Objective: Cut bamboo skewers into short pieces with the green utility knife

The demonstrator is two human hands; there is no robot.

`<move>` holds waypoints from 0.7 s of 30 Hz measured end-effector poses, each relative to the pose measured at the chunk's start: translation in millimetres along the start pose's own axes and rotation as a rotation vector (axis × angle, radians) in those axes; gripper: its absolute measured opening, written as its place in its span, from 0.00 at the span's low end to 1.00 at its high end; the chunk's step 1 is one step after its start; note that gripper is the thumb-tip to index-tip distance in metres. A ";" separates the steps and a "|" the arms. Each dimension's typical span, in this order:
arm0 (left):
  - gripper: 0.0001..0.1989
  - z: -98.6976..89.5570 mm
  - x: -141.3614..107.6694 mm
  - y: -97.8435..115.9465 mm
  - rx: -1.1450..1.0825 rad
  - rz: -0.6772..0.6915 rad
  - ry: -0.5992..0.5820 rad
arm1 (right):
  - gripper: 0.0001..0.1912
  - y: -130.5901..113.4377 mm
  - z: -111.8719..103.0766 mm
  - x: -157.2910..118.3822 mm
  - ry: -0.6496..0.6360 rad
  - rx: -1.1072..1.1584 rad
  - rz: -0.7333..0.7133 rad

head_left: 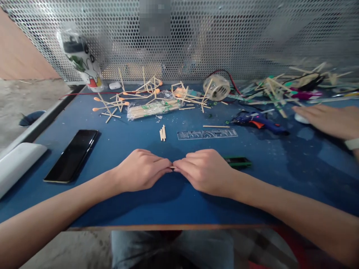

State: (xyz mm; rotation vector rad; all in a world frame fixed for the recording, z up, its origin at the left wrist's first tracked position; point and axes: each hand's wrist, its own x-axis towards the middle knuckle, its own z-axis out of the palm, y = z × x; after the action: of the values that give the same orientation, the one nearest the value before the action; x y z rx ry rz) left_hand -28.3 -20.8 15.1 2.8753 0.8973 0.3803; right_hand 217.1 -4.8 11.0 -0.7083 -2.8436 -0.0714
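My left hand (143, 169) and my right hand (209, 171) meet above the blue table (157, 213), both closed in a pinch on a thin wooden stick (172, 167). Only a short piece of the stick shows between the fingertips. Several short cut sticks (163, 133) lie just beyond the hands. A clear ruler (207, 134) lies behind my right hand, with a longer stick (216, 126) along its far side. Partly hidden by my right hand is a green cutter (239, 161).
A phone (72, 155) and a white case (19, 164) lie left. Behind are stick structures, a bagged stick bundle (154, 108), a clear jar (217, 88) and a bottle (84, 63). A blue glue gun (260, 122) and another person's hand (328, 120) are right.
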 end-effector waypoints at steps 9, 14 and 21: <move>0.15 -4.0 -2.2 -3.6 -0.183 0.072 0.006 | 0.23 6.6 -3.5 2.1 -0.031 0.092 -0.105; 0.16 -3.4 -1.4 -5.9 -0.336 0.152 0.006 | 0.22 9.4 -4.9 1.1 -0.046 0.208 -0.154; 0.12 -4.9 -0.4 -8.3 -0.432 0.138 -0.063 | 0.20 12.8 -2.9 -0.4 -0.016 0.280 -0.173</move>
State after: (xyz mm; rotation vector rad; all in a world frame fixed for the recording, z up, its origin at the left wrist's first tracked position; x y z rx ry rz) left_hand -34.5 -14.1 18.2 2.5367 0.5285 0.4327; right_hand 224.0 6.0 13.8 -0.4060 -2.8421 0.3016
